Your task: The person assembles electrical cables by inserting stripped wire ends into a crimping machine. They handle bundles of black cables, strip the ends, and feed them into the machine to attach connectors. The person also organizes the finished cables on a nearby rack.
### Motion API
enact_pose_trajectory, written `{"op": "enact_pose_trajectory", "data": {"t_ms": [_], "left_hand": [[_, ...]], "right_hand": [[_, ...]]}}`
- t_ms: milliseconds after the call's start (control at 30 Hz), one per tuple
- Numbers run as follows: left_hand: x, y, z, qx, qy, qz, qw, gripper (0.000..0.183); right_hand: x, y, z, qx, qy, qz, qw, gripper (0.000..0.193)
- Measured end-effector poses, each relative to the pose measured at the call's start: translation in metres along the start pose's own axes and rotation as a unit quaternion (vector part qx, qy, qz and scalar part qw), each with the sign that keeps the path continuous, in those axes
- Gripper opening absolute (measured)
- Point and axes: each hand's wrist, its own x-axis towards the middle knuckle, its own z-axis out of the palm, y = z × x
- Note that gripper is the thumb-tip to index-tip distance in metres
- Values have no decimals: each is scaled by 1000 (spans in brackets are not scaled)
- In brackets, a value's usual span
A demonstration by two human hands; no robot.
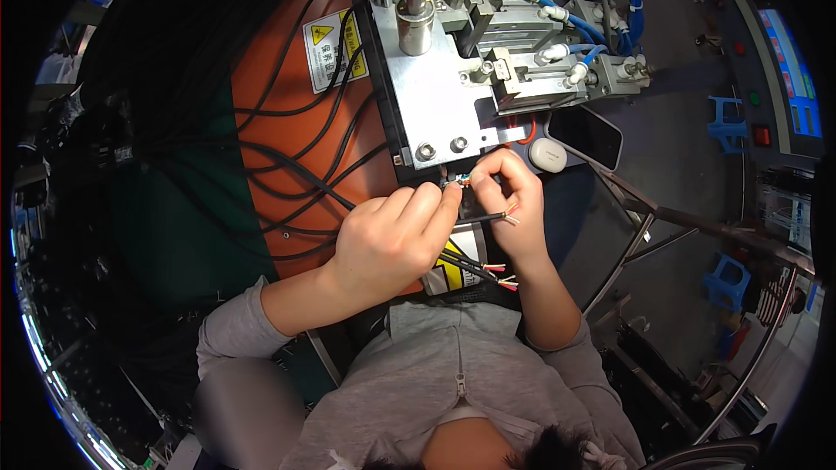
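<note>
We pinch what seems a small connector (456, 181) between left hand (387, 239) and right hand (514, 200), both grips closed on it, while several stripped cables (488, 270) wait untouched.

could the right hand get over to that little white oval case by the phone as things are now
Probably yes. The right hand is close beside the white oval case, with nothing visible lying between them, though its fingers are pinching a small wire end under the metal plate.

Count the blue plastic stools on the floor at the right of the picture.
2. One blue stool stands at the upper right, near the control panel; the other blue stool stands lower right, beyond the metal frame. More may be hidden outside the view.
</note>
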Motion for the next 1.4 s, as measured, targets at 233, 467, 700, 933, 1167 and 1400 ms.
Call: {"op": "enact_pose_trajectory", "data": {"t_ms": [233,467,700,933,1167,1400], "left_hand": [[2,-9,8,-32,43,-21,998,23],[-1,8,-14,60,-69,-55,994,25],[-2,4,-15,77,-68,-62,993,23],[6,-1,-14,-58,94,31,993,22],[5,-4,-15,-117,118,15,986,24],[10,-11,-20,-85,180,11,980,19]], "right_hand": [[0,-15,11,-52,50,-71,995,9],[-2,6,-2,35,3,38,999,7],[-5,-8,-34,78,-70,-264,959,24],[-9,-38,-23,7,-17,-266,964,20],[-10,-31,-3,134,22,-334,933,37],[-13,-25,1,171,68,-319,930,42]]}}
